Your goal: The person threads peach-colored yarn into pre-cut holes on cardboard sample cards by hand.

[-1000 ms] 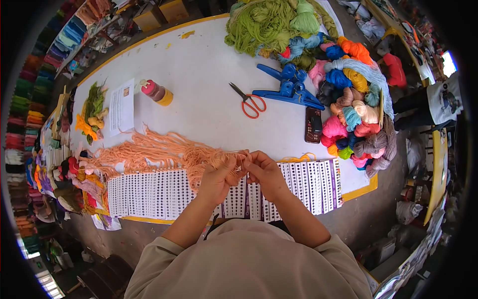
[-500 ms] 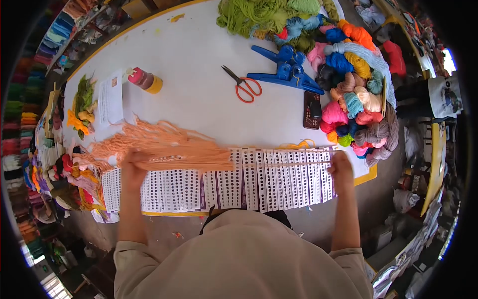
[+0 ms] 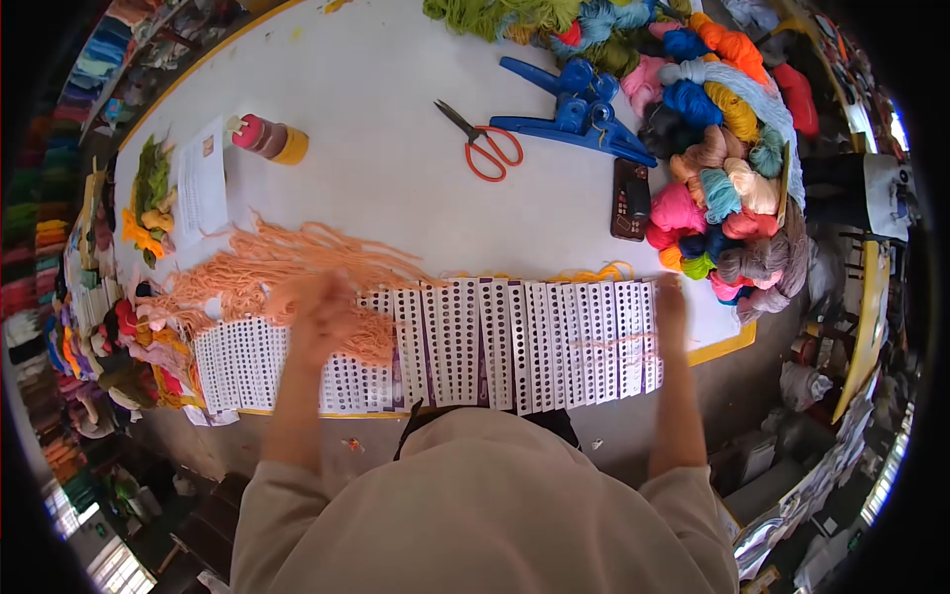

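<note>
Head view, looking down over the person's head & beige-clad shoulders. Loose bundle of peach-orange wool yarn strands (image 3: 287, 267), soft, fuzzy, frayed at ends, lies on the white tabletop w/ yellow edge (image 3: 396, 178). Its long axis runs left-right, loose ends fanning out to the left, right end bunched at approx. the near-left part of the table. Near edge carries a row of white perforated sample cards (image 3: 495, 346), flat, stiff, each w/ columns of small dark holes, set side by side left to right.

Left hand (image 3: 322, 317) is blurred, forearm reaching up from near side, hand over the bunched yarn end & touching it; fingers look curled into the strands but grip can't be told for sure. Right hand (image 3: 671, 302) is well apart on the right, at the right end of the card row, forearm straight up from near side; a thin single peach strand (image 3: 618, 342) lies across the cards just left of it. Whether the fingers pinch it: can't tell.

Far side: orange-handled metal scissors (image 3: 485, 148), blue plastic clamp tool (image 3: 579, 114), dark phone (image 3: 629, 198), heap of multicolour yarn skeins (image 3: 722, 168) at right. Far left: a pink-and-yellow bottle (image 3: 267, 141) lying on its side, a printed paper sheet (image 3: 201, 188).
</note>
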A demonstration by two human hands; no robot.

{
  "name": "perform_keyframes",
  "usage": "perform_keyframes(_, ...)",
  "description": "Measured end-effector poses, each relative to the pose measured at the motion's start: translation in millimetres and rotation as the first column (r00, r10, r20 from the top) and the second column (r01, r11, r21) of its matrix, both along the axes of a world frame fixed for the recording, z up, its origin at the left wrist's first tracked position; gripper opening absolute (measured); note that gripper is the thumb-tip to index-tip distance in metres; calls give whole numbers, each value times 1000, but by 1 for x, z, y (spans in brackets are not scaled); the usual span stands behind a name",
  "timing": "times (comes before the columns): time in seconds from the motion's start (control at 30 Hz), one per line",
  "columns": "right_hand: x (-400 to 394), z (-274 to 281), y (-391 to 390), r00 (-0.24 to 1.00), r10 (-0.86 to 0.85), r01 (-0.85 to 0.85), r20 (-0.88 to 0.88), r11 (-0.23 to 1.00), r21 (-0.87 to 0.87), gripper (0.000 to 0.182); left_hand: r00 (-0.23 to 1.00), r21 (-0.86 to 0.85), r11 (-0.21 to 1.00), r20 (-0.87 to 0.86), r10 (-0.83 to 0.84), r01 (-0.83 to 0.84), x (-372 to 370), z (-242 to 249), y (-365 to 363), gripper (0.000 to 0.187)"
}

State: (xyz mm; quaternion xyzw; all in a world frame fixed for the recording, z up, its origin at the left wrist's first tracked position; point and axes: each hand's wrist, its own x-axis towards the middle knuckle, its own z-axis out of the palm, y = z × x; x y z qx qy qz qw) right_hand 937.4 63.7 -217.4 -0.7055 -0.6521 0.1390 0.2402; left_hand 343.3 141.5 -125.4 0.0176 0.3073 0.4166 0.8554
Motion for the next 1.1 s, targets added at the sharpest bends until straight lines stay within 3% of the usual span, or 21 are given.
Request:
perform_keyframes(0.03, -85, 41, 30, 884, -246, 90, -397, 924, -372, 28, 975, -194, 979, -222, 15, -59, 28, -27, -3, 19)
perform_keyframes(0.07, -130, 34, 43, 906, -155, -23, -394, 910, -413, 20, 889, -269, 963, -438, -131, 10, 69, -25, 7, 20)
perform_keyframes(0.1, -171, 37, 56, 923, -71, -118, -378, 883, -454, 16, 815, -282, 959, -548, -189, 33, 95, -49, 9, 19)
perform_keyframes(0.17, -225, 32, 72, 923, 22, -241, -383, 809, -535, 17, 626, -316, 938, -705, -333, 144, 129, -84, 14, 19)
perform_keyframes(0.2, -242, 14, 74, 928, 63, -253, -368, 831, -496, 17, 511, -345, 910, -753, -415, 232, 140, -91, 16, 19)
perform_keyframes(0.23, -251, 1, 75, 927, 55, -249, -372, 830, -500, 17, 505, -351, 906, -752, -423, 236, 148, -97, 15, 19)
perform_keyframes(0.33, -262, -14, 78, 918, 120, -332, -377, 753, -568, 19, 170, -206, 804, -920, -354, 557, 163, -100, 12, 18)
perform_keyframes(0.37, -261, -14, 78, 918, 114, -330, -381, 752, -570, 19, 165, -211, 801, -919, -358, 560, 163, -102, 10, 18)
perform_keyframes(0.43, -259, -8, 78, 906, 110, -352, -409, 733, -582, 20, 254, -42, 831, -943, -217, 555, 163, -107, 5, 17)
perform_keyframes(0.47, -259, -6, 80, 906, 106, -349, -409, 732, -585, 20, 254, -45, 829, -941, -221, 557, 162, -109, 3, 17)
perform_keyframes(0.53, -259, -7, 82, 904, 60, -338, -423, 706, -622, 22, 632, -246, 933, -686, -360, 264, 164, -101, 7, 13)
perform_keyframes(0.67, -262, -18, 83, 919, 54, -311, -391, 709, -633, 26, 586, -194, 884, -685, -433, 426, 160, -100, 14, 11)
perform_keyframes(0.73, -260, -24, 84, 866, 26, -370, -499, 704, -607, 23, 508, -182, 819, -705, -495, 545, 159, -103, 18, 11)
perform_keyframes(0.87, -254, -30, 89, 750, -151, -468, -645, 568, -677, 24, 390, -156, 840, -831, -396, 520, 160, -89, 18, 11)
perform_keyframes(0.93, -253, -32, 89, 691, -251, -466, -678, 562, -684, 26, 668, -203, 957, -685, -291, 208, 147, -87, 14, 10)
perform_keyframes(0.97, -253, -34, 89, 689, -253, -466, -679, 562, -683, 26, 666, -204, 956, -686, -293, 210, 143, -87, 12, 10)
perform_keyframes(1.03, -253, -33, 91, 651, -304, -481, -696, 543, -688, 26, 886, -268, 929, -319, -336, 256, 138, -85, 8, 8)
perform_keyframes(1.1, -249, -28, 94, 610, -343, -501, -715, 532, -683, 26, 895, -246, 916, -242, -374, 317, 141, -77, 9, 8)
